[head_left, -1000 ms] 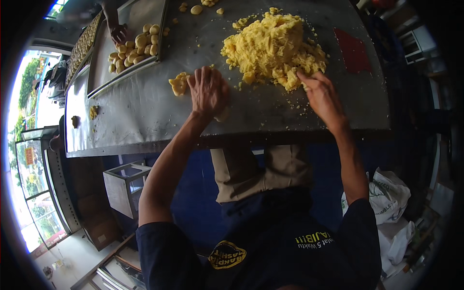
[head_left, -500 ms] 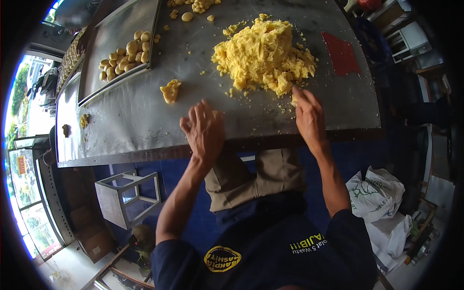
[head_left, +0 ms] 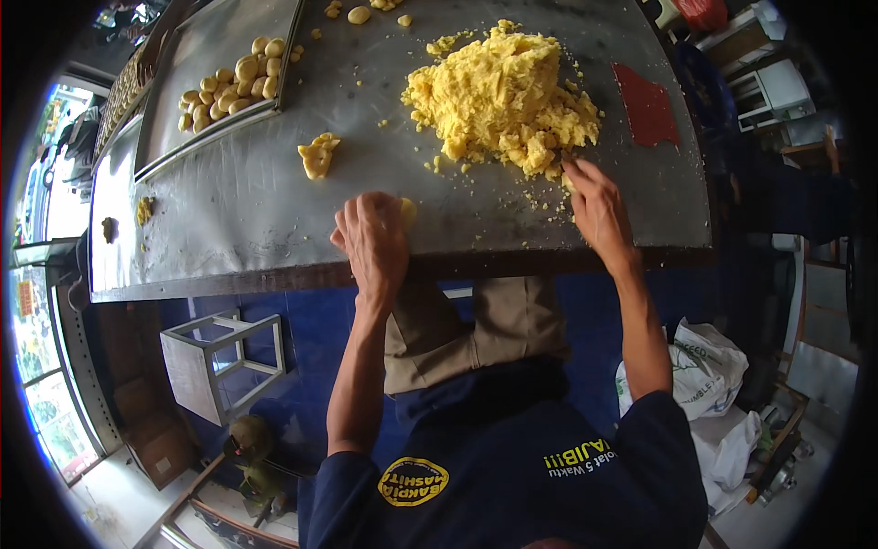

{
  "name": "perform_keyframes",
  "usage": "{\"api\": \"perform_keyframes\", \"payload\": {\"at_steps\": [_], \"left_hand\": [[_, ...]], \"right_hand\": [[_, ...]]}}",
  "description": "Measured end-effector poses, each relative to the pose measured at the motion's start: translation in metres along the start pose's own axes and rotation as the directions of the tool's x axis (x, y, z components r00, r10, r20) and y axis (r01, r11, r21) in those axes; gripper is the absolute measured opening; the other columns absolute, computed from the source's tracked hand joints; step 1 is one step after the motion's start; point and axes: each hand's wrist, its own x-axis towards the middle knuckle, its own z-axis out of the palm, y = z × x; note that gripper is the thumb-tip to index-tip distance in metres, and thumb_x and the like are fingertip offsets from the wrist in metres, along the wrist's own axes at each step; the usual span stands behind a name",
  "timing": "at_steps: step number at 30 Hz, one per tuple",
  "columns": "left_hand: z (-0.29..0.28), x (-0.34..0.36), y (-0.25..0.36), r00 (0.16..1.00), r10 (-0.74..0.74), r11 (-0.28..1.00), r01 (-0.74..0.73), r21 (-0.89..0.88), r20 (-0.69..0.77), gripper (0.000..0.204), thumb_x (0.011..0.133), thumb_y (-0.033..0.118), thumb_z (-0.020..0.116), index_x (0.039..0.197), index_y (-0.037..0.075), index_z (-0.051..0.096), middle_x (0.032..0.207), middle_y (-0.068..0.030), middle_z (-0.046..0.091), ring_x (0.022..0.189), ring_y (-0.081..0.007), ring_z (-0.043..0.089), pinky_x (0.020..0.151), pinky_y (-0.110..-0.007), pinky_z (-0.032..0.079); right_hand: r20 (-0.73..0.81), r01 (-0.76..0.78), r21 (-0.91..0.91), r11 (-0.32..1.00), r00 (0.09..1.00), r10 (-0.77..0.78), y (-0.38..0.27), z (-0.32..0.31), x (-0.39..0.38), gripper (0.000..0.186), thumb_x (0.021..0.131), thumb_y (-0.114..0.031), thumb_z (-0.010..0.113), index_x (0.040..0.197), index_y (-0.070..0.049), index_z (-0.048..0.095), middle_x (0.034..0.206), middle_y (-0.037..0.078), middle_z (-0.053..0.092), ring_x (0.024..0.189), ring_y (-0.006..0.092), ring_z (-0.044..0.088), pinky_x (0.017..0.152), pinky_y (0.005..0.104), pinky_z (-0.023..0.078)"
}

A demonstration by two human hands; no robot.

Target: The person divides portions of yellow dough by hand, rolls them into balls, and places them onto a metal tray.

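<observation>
Portioning seems in hand: the left hand (head_left: 373, 240) curls round a yellow lump (head_left: 408, 213); the right hand (head_left: 601, 212), grip unclear, likely needs to break some off the mound (head_left: 494, 96).

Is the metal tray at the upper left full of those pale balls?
No, only partly filled: the tray shows bare metal, with the pale balls bunched toward its right side.

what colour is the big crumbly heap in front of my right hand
Yellow; the crumbly heap shows best in the head view.
</observation>
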Motion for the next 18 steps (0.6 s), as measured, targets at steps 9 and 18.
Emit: {"api": "perform_keyframes", "payload": {"at_steps": [9, 18], "left_hand": [[-0.006, -0.002, -0.008, 0.982, -0.174, 0.872, 0.117, -0.475, -0.077, 0.021, 0.093, 0.012, 0.069, 0.112, 0.004, 0.071, 0.090, -0.0149, 0.073, 0.081, -0.0179, 0.071, 0.075, -0.031, 0.054], [-0.014, 0.005, -0.017, 0.962, -0.264, 0.790, 0.258, -0.556, 0.070, 0.017, 0.091, 0.015, 0.072, 0.102, 0.002, 0.070, 0.088, -0.0091, 0.074, 0.081, -0.0127, 0.068, 0.075, -0.027, 0.053]], "right_hand": [[-0.103, 0.054, -0.077, 0.996, 0.993, -0.062, -0.006, 0.019, -0.010, 0.032, 0.086, 0.009, 0.056, 0.116, 0.005, 0.068, 0.116, 0.023, 0.068, 0.105, 0.0383, 0.066, 0.090, 0.0411, 0.055], [0.056, 0.179, -0.054, 0.982, 0.983, -0.177, -0.010, -0.006, -0.029, 0.035, 0.085, 0.005, 0.063, 0.119, -0.002, 0.069, 0.130, 0.022, 0.062, 0.112, 0.0365, 0.065, 0.095, 0.0392, 0.053]]}}
